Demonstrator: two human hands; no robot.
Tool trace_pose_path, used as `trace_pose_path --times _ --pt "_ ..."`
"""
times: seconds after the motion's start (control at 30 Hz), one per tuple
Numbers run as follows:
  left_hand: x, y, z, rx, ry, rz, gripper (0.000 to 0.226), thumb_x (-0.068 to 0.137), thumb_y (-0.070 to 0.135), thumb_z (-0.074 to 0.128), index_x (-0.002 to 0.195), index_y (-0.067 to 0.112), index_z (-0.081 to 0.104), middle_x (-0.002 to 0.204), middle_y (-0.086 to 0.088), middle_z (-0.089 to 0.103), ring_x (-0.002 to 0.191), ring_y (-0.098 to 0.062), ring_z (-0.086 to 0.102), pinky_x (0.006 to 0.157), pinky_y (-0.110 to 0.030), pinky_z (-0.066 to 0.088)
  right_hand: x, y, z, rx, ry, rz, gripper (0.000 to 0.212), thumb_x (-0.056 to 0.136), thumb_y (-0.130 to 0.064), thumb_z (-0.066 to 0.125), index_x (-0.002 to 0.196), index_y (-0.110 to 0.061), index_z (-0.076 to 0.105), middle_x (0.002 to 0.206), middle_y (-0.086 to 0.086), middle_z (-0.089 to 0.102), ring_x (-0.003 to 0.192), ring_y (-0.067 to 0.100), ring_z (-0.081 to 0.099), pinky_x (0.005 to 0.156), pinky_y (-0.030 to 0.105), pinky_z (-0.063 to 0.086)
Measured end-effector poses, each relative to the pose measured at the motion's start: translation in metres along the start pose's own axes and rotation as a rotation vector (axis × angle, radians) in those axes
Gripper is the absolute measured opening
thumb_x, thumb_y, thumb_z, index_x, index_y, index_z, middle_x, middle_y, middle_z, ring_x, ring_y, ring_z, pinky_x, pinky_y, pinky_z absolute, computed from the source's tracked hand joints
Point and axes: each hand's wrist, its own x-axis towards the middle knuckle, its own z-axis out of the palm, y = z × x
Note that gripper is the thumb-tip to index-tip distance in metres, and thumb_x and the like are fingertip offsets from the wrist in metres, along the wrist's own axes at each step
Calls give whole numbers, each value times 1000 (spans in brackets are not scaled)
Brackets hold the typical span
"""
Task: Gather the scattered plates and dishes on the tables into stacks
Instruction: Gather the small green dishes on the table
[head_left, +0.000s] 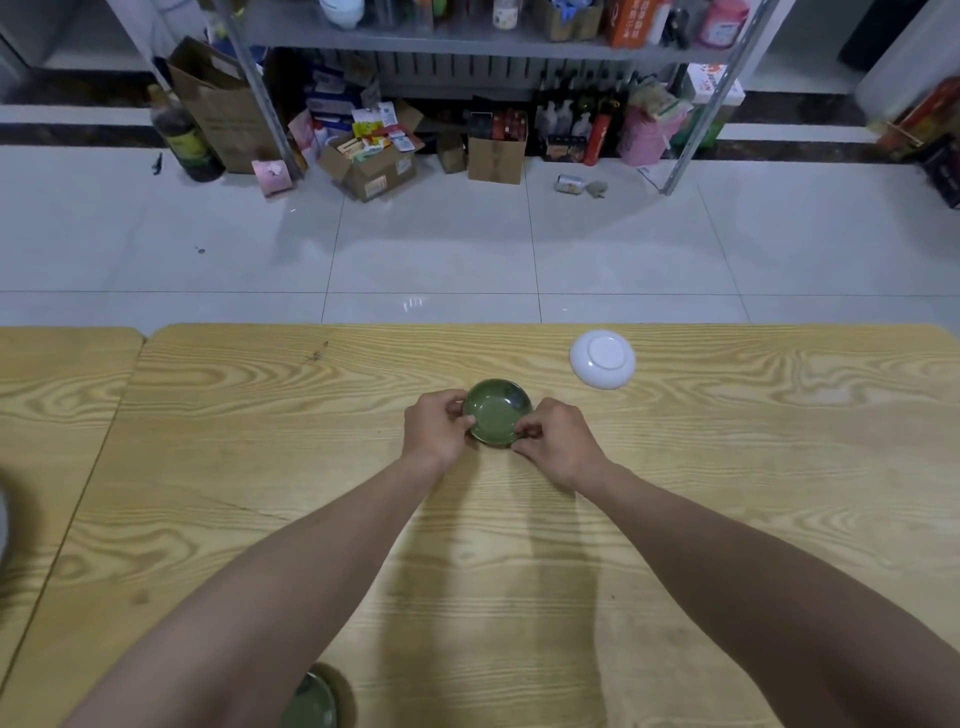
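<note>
An open cardboard box and a can lie on the tiled floor.

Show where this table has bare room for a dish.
Bare wood: left of the left hand to the table seam; right of the right hand, nearer than the white plate; between the forearms. Tight at the green dish both hands grip and the second dish at the near edge.

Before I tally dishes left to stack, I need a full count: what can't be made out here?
Head view:
Near green dish: cut by the bottom edge, partly behind the left forearm; single or stacked, unclear.
Grey shape: cut by the left edge, blurred; unidentifiable.
Held green dish: rim partly under the fingers of the left hand and right hand.
White dish: upside down, inside hidden.
</note>
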Motion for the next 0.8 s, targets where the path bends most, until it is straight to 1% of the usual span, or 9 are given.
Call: trace_pose_path --times 0.07,0.13,0.17,0.2,0.27,0.37,0.5,0.63,0.8 --pt "-3 3 0 69 -2 26 36 87 -2 67 120 11 70 106 -9 72 100 -23 68 96 -34 53 -1 -3 -1 -77 -31 -26 24 84 -13 72 108 -11 75 99 3 54 97 24 59 83 27 46" --pt "-8 8 -1 163 -17 66 34 90 0 63 122 11 69 112 -8 72 104 -20 66 91 -19 46 -3 -6 -1 -154 -60 -38 28 86 -14 66 113 -12 72 107 7 57 103 26 58 85 32 47" --pt "-12 10 -3 204 -24 89 33 92 3 60 122 12 69 114 -7 71 105 -20 66 87 -17 44 -5 -7 -2 -194 -64 -41 30 87 -16 63 116 -12 70 111 8 57 107 26 56 85 32 47" --pt "-16 12 -5 248 -29 108 32 94 5 58 124 12 68 116 -7 71 108 -21 65 86 -18 44 -7 -10 -3 -240 -59 -51 32 88 -17 61 118 -12 69 114 8 57 110 27 54 85 33 46" --pt "-23 14 -12 371 -27 141 35 96 13 55 130 11 63 125 -9 67 118 -24 60 92 -25 44 -13 -17 -7 -332 -42 -81 33 91 -21 57 121 -11 65 118 9 57 114 29 52 86 34 44" --pt "-34 12 -29 648 -35 231 40 99 26 51 134 9 58 136 -10 59 128 -30 51 101 -37 45 -24 -35 -15 -503 -40 -125 36 95 -28 51 122 -8 62 122 12 57 116 32 51 89 34 39" --pt "-55 6 -62 1038 -56 303 51 101 43 39 144 16 43 159 -7 32 144 -35 28 112 -47 32 -40 -63 -22 -552 -88 -132 44 95 -36 51 133 -15 52 132 9 54 123 29 46 95 35 36" --pt "-89 0 -99 1158 -13 347 57 102 46 34 152 19 31 163 -5 21 149 -35 15 117 -51 20 -68 -95 -21 -564 -153 -148 57 96 -42 52 145 -16 37 147 8 40 132 30 41 99 38 37" --pt "-142 -22 -149 1171 22 352 59 102 48 32 154 19 26 163 -6 20 149 -35 14 116 -54 20 -121 -147 0 -644 -114 -165 74 98 -50 48 156 -17 17 159 10 25 145 28 26 110 41 32"
